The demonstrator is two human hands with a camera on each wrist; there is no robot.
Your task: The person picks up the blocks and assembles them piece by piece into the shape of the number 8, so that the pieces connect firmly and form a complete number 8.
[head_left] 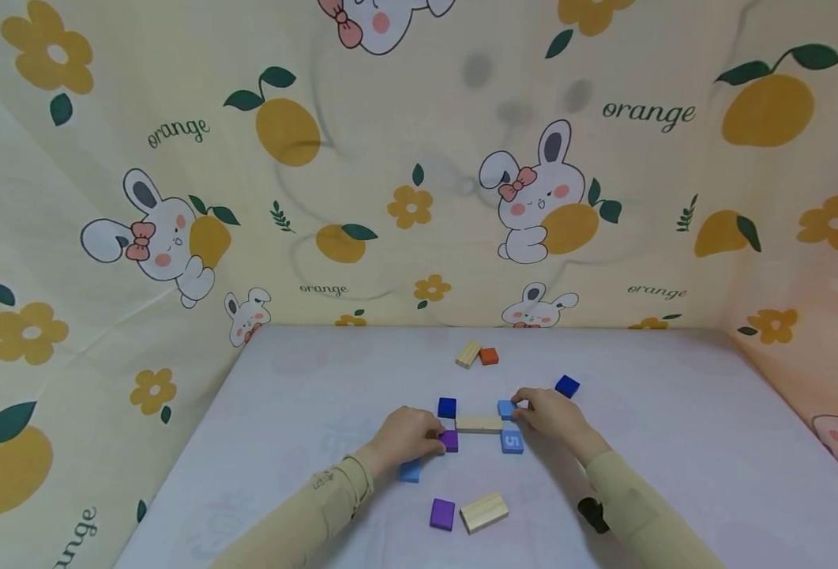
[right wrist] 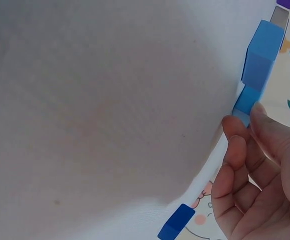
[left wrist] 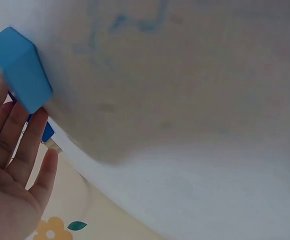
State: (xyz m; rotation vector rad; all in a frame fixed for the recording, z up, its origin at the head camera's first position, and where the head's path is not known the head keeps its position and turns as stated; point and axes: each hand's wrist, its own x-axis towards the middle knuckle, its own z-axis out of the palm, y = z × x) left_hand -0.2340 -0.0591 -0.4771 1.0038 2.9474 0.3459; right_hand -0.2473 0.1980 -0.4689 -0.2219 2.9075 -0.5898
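Observation:
A plain wooden block (head_left: 479, 425) lies crosswise mid-table with coloured blocks around its ends. At its near left corner is a purple block (head_left: 450, 441), its left side pinched by the fingertips of my left hand (head_left: 406, 436). My right hand (head_left: 550, 412) pinches a light blue block (head_left: 506, 408) between thumb and forefinger at the far right corner. Closer to me, by the same end, lies a light blue block marked 5 (head_left: 512, 442). A dark blue block (head_left: 447, 408) sits at the far left corner. Below the left hand is another light blue block (left wrist: 22, 70), partly hidden in the head view.
Behind the group, a wooden block (head_left: 468, 354) leans close to an orange block (head_left: 489, 356). Beyond my right hand lies a dark blue block (head_left: 567, 386). Nearer me are a purple block (head_left: 442, 514) and a wooden block (head_left: 484, 513). Printed cloth (head_left: 454, 261) hangs behind the table.

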